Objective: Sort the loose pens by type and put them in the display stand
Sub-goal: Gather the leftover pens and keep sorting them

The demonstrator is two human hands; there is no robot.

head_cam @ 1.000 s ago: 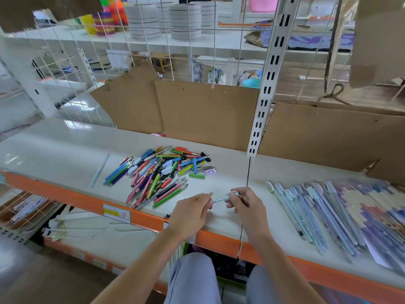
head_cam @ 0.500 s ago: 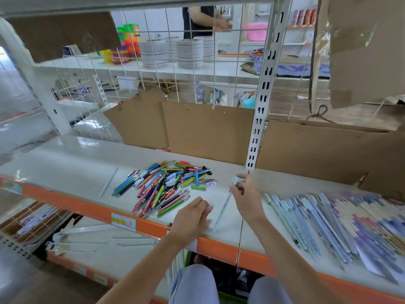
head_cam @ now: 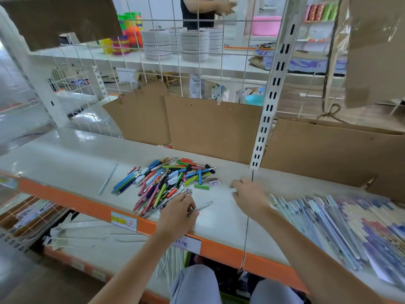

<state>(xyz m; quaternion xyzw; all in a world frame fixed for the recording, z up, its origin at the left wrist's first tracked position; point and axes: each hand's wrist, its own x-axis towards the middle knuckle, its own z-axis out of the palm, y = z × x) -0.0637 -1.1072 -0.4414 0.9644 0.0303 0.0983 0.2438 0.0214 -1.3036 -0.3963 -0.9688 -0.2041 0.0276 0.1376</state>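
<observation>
We see the left hand (head_cam: 178, 212) curled in a pinching grip around a slim silver-grey pen (head_cam: 202, 206), at the near edge of the mixed heap of coloured plastic pens (head_cam: 163, 182). The right hand (head_cam: 248, 195) hovers with fingers loosely bent; we cannot tell whether it holds anything. Both are over the glossy white shelf (head_cam: 65, 159) with its orange front lip. Rows of pale blue packaged pens (head_cam: 317, 222) lie right; brown cardboard sheets (head_cam: 210, 126) lean against the white wire grid (head_cam: 153, 69) behind.

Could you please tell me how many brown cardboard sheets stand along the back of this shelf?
3: left sheet, middle sheet, and right sheet beyond the upright post. More may be hidden.
</observation>
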